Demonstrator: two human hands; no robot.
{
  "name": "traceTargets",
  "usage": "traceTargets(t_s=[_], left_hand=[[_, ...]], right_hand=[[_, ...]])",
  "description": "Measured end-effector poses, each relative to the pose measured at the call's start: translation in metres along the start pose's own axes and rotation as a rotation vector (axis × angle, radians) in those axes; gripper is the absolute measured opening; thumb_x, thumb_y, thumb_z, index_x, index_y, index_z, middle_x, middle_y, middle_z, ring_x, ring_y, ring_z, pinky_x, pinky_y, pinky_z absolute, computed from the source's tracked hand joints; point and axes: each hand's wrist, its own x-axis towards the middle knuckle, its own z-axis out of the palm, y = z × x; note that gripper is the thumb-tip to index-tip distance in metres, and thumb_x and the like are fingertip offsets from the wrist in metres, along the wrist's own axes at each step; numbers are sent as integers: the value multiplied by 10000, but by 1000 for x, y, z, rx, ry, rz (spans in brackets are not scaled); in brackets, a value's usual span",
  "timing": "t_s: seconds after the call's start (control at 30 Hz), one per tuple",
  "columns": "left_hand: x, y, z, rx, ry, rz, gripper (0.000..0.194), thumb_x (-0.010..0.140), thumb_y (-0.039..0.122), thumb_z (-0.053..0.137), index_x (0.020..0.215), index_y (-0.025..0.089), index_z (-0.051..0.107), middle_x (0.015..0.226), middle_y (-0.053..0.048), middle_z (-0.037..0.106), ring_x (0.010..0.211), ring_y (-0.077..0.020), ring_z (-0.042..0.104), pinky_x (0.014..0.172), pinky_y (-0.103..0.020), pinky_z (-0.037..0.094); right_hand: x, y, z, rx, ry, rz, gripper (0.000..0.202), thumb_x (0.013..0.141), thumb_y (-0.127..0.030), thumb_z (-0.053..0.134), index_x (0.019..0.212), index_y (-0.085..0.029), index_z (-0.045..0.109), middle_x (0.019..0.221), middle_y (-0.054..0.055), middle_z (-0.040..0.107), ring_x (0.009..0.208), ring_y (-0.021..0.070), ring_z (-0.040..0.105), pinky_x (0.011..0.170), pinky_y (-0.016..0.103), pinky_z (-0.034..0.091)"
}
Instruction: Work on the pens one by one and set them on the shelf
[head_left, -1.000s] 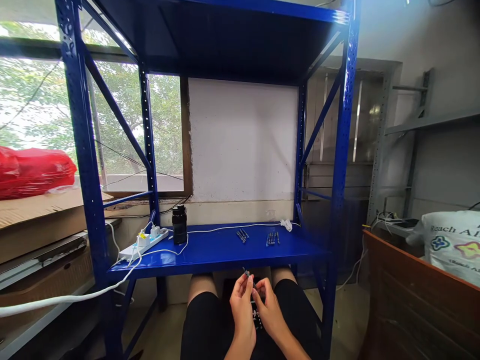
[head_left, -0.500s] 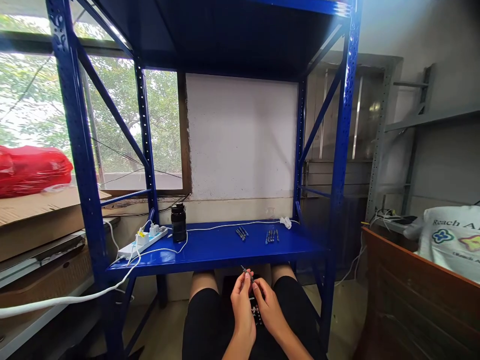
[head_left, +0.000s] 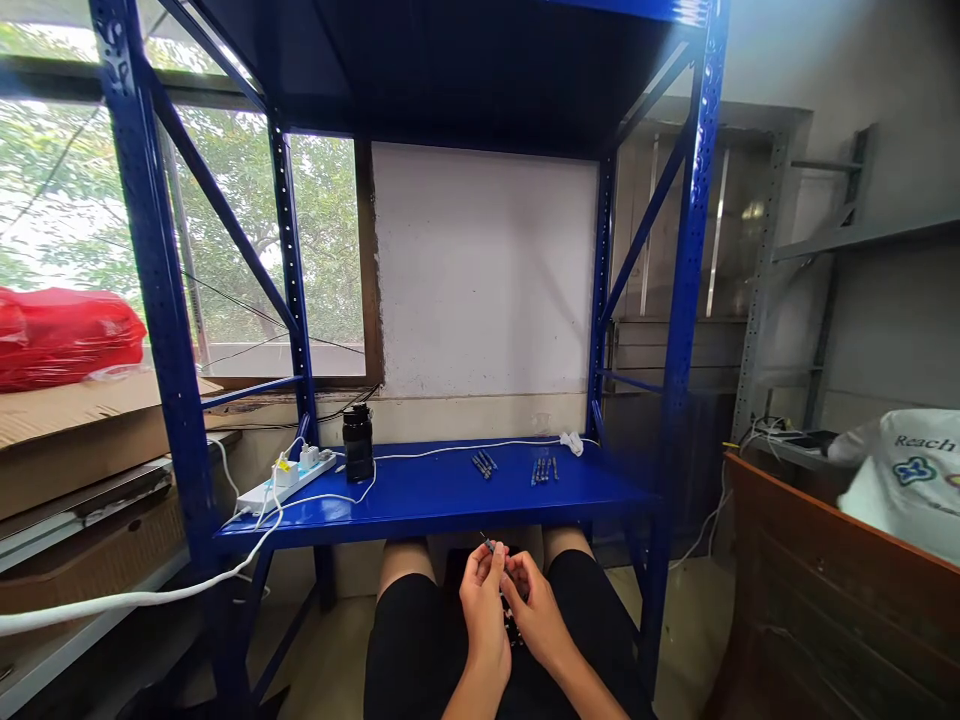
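Note:
Over my lap, my left hand (head_left: 486, 605) is closed, its thumb and fingers pinching a slim dark pen-like piece (head_left: 487, 543) whose thin tip points up and to the left. Close against it, my right hand (head_left: 537, 612) is closed too, fingertips bent in at the lower end of the same piece. The fingers cover most of it, so its exact kind is unclear. On the blue shelf (head_left: 427, 500) ahead lie two groups of similar short dark pieces, a slanted left group (head_left: 484, 464) and an upright right group (head_left: 544, 471).
A black bottle (head_left: 358, 445) stands on the shelf's left part beside a white power strip (head_left: 274, 488) with cables. Blue posts (head_left: 679, 330) frame the shelf. Crumpled white material (head_left: 572, 443) lies at the back right. A brown chair back (head_left: 832, 580) is at right.
My right hand's fingers have shifted slightly up and closer around the lower end of the piece. Less of the patterned dark area between my hands shows. The view has turned very slightly.

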Motion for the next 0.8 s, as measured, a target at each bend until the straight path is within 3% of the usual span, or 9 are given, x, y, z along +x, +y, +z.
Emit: traceTargets(t_s=[0.23, 0.43, 0.8], left_hand=[[5, -4, -4, 21, -6, -15, 569, 675, 529, 984, 1054, 159, 772, 1012, -120, 790, 968, -266, 761, 840, -331, 592], [2, 0, -3, 21, -14, -34, 547, 649, 536, 990, 975, 152, 776, 918, -86, 771, 851, -216, 729, 783, -305, 568], [-1, 2, -6, -13, -14, -70, 526, 646, 528, 991, 959, 165, 773, 887, -62, 755, 789, -198, 714, 717, -296, 542]], right_hand=[[1, 4, 1, 31, -24, 4, 445, 1010, -657, 607, 1032, -219, 681, 912, 62, 745, 829, 242, 700, 795, 345, 560], [-1, 12, 0, 59, -98, 58, 457, 1012, -675, 587, 1026, -224, 659, 924, 51, 730, 884, 245, 703, 792, 325, 545], [-4, 9, -1, 51, -121, 61, 427, 1039, -643, 568, 984, -222, 619, 941, 39, 704, 890, 234, 673, 779, 321, 520]])
